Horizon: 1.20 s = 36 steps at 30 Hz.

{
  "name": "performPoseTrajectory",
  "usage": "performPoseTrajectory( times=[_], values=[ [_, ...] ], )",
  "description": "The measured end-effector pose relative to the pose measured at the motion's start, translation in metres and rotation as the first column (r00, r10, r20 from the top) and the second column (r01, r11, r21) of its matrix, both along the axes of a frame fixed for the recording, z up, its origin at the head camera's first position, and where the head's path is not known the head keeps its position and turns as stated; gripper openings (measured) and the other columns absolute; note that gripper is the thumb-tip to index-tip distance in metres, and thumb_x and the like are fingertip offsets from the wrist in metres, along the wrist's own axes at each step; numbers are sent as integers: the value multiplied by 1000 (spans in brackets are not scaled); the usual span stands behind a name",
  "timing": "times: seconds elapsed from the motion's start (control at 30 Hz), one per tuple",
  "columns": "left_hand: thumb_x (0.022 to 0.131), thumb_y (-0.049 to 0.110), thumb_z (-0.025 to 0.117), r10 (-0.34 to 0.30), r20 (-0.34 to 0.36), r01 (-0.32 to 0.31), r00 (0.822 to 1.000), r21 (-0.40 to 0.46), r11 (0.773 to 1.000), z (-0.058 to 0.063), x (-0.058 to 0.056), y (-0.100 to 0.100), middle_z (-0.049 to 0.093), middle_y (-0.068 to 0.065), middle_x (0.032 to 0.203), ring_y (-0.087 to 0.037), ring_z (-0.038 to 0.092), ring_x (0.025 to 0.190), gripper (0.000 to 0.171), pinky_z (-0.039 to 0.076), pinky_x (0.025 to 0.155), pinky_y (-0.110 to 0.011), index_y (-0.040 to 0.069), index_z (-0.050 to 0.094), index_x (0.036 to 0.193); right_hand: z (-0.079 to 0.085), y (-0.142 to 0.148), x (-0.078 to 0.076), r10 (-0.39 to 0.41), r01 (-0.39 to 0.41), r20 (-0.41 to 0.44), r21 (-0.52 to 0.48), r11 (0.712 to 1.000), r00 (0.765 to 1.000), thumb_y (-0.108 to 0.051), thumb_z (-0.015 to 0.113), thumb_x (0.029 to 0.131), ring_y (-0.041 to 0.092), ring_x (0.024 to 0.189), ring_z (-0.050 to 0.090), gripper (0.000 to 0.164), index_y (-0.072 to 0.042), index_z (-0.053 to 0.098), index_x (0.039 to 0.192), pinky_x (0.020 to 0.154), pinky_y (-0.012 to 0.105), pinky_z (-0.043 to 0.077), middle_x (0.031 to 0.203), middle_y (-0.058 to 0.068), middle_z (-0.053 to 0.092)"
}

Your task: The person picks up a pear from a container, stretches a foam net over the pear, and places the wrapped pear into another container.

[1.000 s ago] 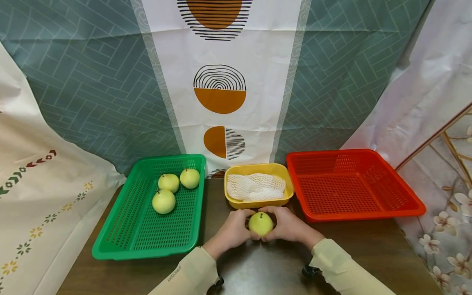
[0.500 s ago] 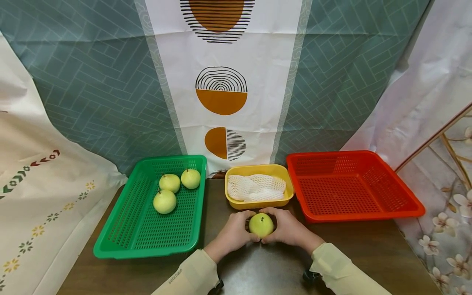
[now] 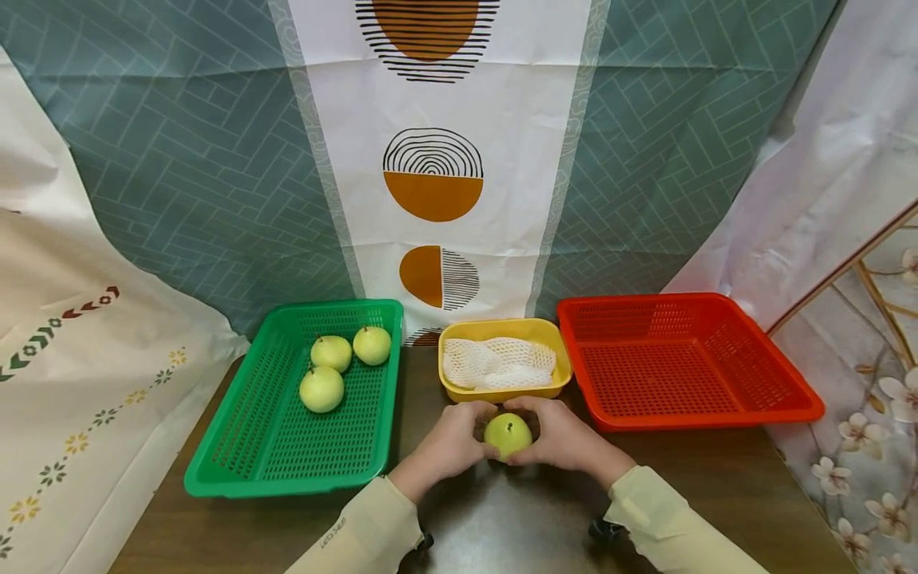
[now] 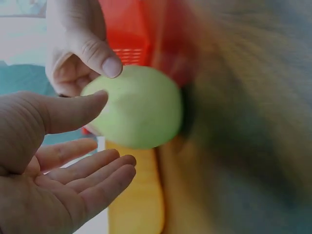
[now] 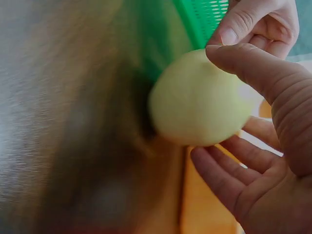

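Note:
A round yellow-green pear point(image 3: 508, 437), stem up, is low over the dark table in front of the yellow basket. My left hand point(image 3: 459, 438) holds it from the left, thumb toward me and fingers round the far side. From the right my right hand point(image 3: 558, 435) holds the same pear. In the left wrist view the left thumb tip overlaps the pear point(image 4: 139, 109), its fingers extended close below. The right wrist view shows the right thumb over one side of the pear point(image 5: 195, 100) and fingertips at the other.
The green basket point(image 3: 287, 488) at left holds three more pears point(image 3: 321, 390). Behind the hands, a yellow basket point(image 3: 502, 395) contains white foam net sleeves point(image 3: 495, 363). A red basket point(image 3: 706, 418) stands at right. Patterned cloth point(image 3: 430, 88) hangs behind the table.
The head view has shifted slightly. Both hands stay round the pear in almost the same place; the baskets and their contents are as before.

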<state>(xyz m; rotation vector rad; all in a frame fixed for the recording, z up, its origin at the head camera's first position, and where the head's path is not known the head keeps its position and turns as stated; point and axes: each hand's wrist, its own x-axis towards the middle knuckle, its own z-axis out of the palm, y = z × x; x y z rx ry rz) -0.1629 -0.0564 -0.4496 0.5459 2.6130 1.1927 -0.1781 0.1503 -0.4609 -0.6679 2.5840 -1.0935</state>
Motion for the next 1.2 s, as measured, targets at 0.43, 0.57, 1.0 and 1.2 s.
performPoseTrajectory(
  times=[0.43, 0.57, 1.0, 1.2],
  values=[
    [85, 28, 69, 475, -76, -427, 877, 331, 841, 21, -28, -5, 69, -1, 98, -12, 64, 88, 31, 54, 75, -27, 13, 68, 112, 47, -4, -15, -167, 166, -6, -81, 983, 986, -40, 79, 72, 22, 113, 57, 54, -19, 61, 118, 91, 43, 50, 122, 3, 62],
    [85, 27, 69, 634, -79, -552, 769, 419, 721, 12, -36, -5, 68, 0, 90, -14, 63, 82, 27, 53, 73, -28, 10, 70, 106, 52, -6, -22, -201, 194, -61, -103, 976, 978, -45, 75, 74, 20, 111, 58, 50, -19, 63, 115, 91, 42, 50, 118, 1, 64],
    [83, 20, 70, 776, -10, -713, 631, 385, 586, -17, -52, -4, 62, -7, 93, -19, 55, 82, 26, 46, 73, -32, 9, 71, 106, 41, -11, -44, -339, 345, -119, 31, 938, 933, -35, 67, 84, 26, 102, 60, 46, -14, 59, 124, 84, 41, 49, 126, 6, 59],
    [81, 14, 73, 790, -7, -730, 613, 375, 571, -23, -54, -4, 59, -8, 90, -21, 49, 81, 24, 39, 73, -32, 10, 72, 104, 33, -12, -55, -348, 365, -152, 112, 924, 925, -25, 69, 82, 27, 107, 57, 46, -8, 59, 124, 91, 43, 46, 126, 9, 60]
  ],
)
